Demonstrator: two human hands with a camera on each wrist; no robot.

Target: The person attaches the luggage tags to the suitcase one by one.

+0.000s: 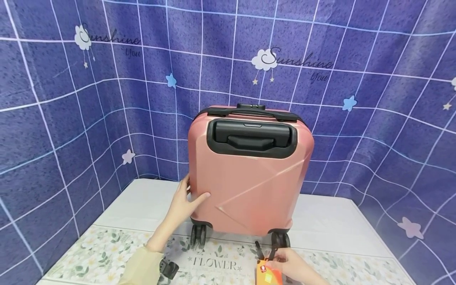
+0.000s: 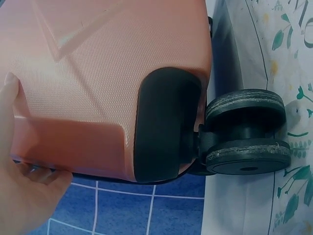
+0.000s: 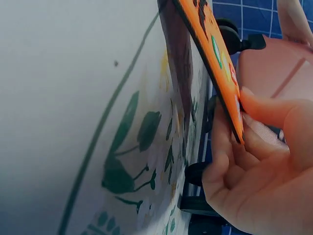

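A pink hard-shell suitcase [image 1: 246, 186] stands upright on its wheels, its black retracted handle [image 1: 253, 138] facing me. My left hand [image 1: 182, 206] grips its lower left side; in the left wrist view the thumb lies on the front face and the fingers bend around the edge. In front of the right wheel, my right hand [image 1: 293, 264] pinches an orange luggage tag [image 1: 267, 276] between thumb and fingers. A black strap [image 1: 259, 250] sticks up from the tag. The right wrist view shows the tag [image 3: 215, 58] nearly edge-on, above the floral cloth.
The suitcase stands on a white surface [image 1: 331, 221] with a floral "FLOWER" cloth [image 1: 107, 249] along its front. A blue grid-patterned curtain [image 1: 160, 118] closes off the back and both sides. Black double wheels [image 2: 247, 129] project below the suitcase corners.
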